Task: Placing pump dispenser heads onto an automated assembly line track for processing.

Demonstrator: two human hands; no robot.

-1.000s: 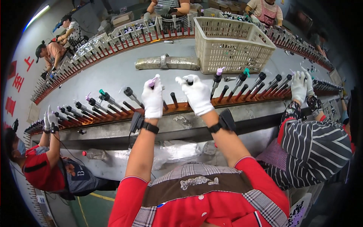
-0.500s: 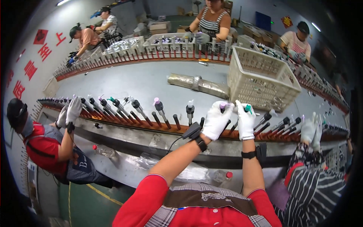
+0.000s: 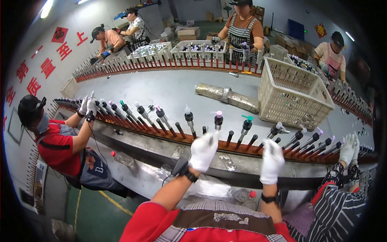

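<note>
My left hand, in a white glove, is raised with its fingers stretched upward, just below a pump dispenser with a pink-purple head. Its fingertips overlap the pump's lower part, so contact is unclear. My right hand, also gloved, has its fingers curled in and pressed together; whether they hold anything is hidden. It is nearest to a short dark peg on the rail. Between my hands a pump dispenser with a green head stands slightly tilted on its peg. A bare dark peg is between the two pumps.
A brown rail with several pegs and pumps runs across in front. Beyond are a cream plastic crate and a tape-wrapped bundle. A co-worker's gloved hands are at right, another's at left. A bottle lies nearby.
Both my hands have let go of the purple-headed and green-headed pumps and drawn back and apart. The pumps stand on the rail. The whole view has shifted slightly.
</note>
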